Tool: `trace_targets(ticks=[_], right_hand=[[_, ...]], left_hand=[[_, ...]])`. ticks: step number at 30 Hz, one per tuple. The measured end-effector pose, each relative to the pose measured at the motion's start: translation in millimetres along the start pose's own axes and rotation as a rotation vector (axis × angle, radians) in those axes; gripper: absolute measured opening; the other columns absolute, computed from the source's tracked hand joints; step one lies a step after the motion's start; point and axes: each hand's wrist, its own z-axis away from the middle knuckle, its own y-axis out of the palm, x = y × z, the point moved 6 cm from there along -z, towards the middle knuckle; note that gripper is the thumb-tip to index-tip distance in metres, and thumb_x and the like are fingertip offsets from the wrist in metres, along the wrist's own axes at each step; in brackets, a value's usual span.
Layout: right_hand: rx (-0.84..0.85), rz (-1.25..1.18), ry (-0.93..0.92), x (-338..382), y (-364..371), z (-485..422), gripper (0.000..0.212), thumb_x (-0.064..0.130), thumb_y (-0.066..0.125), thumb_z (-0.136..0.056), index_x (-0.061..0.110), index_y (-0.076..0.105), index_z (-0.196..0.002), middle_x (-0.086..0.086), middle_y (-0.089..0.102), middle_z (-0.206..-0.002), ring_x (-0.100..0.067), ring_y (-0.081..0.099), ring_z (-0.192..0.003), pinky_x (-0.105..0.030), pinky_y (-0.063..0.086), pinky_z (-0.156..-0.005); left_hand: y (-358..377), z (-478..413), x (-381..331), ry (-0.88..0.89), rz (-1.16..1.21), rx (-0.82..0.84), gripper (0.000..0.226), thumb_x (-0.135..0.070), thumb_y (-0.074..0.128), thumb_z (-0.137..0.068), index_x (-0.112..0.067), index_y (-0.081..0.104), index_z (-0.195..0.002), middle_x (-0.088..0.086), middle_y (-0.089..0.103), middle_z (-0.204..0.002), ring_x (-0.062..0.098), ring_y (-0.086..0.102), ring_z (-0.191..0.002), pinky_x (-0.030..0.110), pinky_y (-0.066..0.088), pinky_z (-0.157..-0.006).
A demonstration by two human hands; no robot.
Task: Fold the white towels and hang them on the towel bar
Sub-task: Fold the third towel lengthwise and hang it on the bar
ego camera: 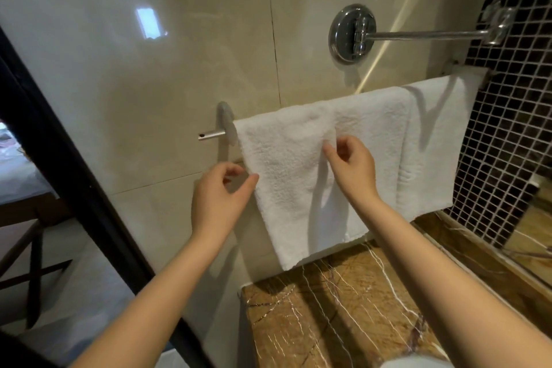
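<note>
White fluffy towel (pixel 286 182) hangs on the shiny metal towel bar (pixel 209 135), beside another white towel (pixel 430 143). My left hand (pixel 221 191) curls at its left edge, my right hand (pixel 354 166) at its middle. I cannot tell if they pinch.

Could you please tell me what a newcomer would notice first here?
A white front towel hangs over the towel bar mid-frame, with a second towel beside it on the right. The left hand is at the front towel's left edge, the right hand at its middle, above a marble counter.
</note>
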Motion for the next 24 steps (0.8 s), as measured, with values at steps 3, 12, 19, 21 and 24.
trace_targets(ticks=[3, 12, 19, 21, 24], right_hand=[[0.07, 0.013, 0.001, -10, 8, -1, 0.02, 0.027, 0.053, -0.095, 0.013, 0.061, -0.082, -0.002, 0.062, -0.076, -0.014, 0.057, -0.07, -0.028, 0.042, -0.06], [0.145, -0.194, 0.082, -11, 24, -14, 0.012, 0.019, 0.051, -0.097, 0.011, 0.058, -0.102, -0.005, 0.063, -0.101, -0.018, 0.059, -0.094, -0.034, 0.049, -0.081], [0.291, -0.403, 0.084, -8, 24, -18, 0.007, 0.012, 0.06, -0.092, 0.011, 0.065, -0.096, 0.0, 0.067, -0.091, -0.007, 0.064, -0.082, -0.019, 0.052, -0.073], [0.331, -0.358, 0.088, -9, 23, -20, 0.013, 0.016, 0.059, -0.093, 0.007, 0.068, -0.094, 0.0, 0.067, -0.082, -0.005, 0.064, -0.071, -0.019, 0.051, -0.064], [0.335, -0.213, 0.055, -13, 18, -21, 0.024, 0.022, 0.059, -0.094, 0.015, 0.065, -0.072, 0.007, 0.058, -0.064, -0.002, 0.053, -0.055, -0.019, 0.042, -0.054]], left_hand=[[16, -9, 16, -0.115, 0.156, 0.089, 0.028, -0.032, 0.072, -0.081, -0.021, 0.06, -0.104, -0.003, 0.063, -0.112, 0.015, 0.056, -0.105, 0.033, 0.046, -0.089], [31, -29, 6, -0.106, 0.364, 0.172, 0.011, -0.015, 0.067, -0.087, -0.007, 0.068, -0.079, -0.001, 0.067, -0.079, 0.009, 0.061, -0.072, 0.022, 0.047, -0.067], [26, -29, 12, -0.113, 0.361, 0.158, 0.022, -0.013, 0.063, -0.09, -0.011, 0.06, -0.068, -0.006, 0.062, -0.066, 0.007, 0.054, -0.064, 0.025, 0.042, -0.061], [27, -31, 11, -0.114, 0.369, 0.14, 0.015, -0.01, 0.062, -0.09, -0.003, 0.064, -0.077, 0.006, 0.064, -0.076, 0.015, 0.055, -0.072, 0.029, 0.043, -0.067], [29, -30, 11, -0.094, 0.375, 0.105, 0.016, -0.01, 0.063, -0.089, 0.006, 0.064, -0.083, 0.012, 0.064, -0.082, 0.018, 0.055, -0.077, 0.031, 0.045, -0.071]])
